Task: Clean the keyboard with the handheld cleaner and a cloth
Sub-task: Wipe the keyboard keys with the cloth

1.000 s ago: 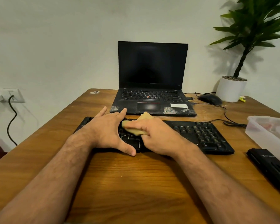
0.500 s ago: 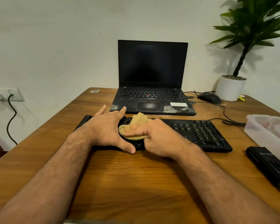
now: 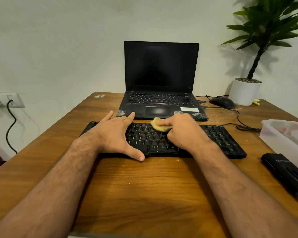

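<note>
Wooden surface (image 3: 144, 186): right hand (image 3: 184, 133) pinches cloth (image 3: 159, 126) mid-wipe on keyboard (image 3: 218, 140); left hand (image 3: 115, 134) flat, steadying; keys toward 3 o'clock probably left.

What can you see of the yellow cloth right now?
The yellow cloth is small, soft-looking and bunched up. It lies on the top key rows of the black keyboard, near the middle, just in front of the laptop. The right hand covers its right part, fingers pinching it; the left hand is clear of it.
</note>
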Demonstrator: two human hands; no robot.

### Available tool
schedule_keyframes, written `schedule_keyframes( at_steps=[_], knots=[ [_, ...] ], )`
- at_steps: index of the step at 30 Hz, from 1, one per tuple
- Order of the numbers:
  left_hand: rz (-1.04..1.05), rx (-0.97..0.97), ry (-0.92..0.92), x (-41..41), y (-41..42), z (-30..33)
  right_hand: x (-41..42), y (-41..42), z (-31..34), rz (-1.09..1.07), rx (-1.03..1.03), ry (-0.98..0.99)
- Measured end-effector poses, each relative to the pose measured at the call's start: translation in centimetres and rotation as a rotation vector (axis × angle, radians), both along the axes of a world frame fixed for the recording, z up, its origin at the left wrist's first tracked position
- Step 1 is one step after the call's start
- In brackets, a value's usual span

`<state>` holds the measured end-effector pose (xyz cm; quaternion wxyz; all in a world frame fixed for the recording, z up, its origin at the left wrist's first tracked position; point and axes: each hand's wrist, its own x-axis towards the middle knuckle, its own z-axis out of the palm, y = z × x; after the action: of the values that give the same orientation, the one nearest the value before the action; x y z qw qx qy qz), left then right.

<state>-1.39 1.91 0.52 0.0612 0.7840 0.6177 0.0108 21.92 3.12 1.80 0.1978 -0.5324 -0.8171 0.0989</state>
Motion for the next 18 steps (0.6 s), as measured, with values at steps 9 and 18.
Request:
schedule_keyframes(
  at_steps=[9,18],
  knots=[
    [-0.008,0.008,0.026,0.5,0.5,-0.2,-1.8,-2.7,-0.1,0.226,-0.124,0.066],
    [0.003,0.008,0.017,0.3,0.5,-0.4,-1.7,-1.8,0.0,0.166,-0.078,0.021]
  ],
)
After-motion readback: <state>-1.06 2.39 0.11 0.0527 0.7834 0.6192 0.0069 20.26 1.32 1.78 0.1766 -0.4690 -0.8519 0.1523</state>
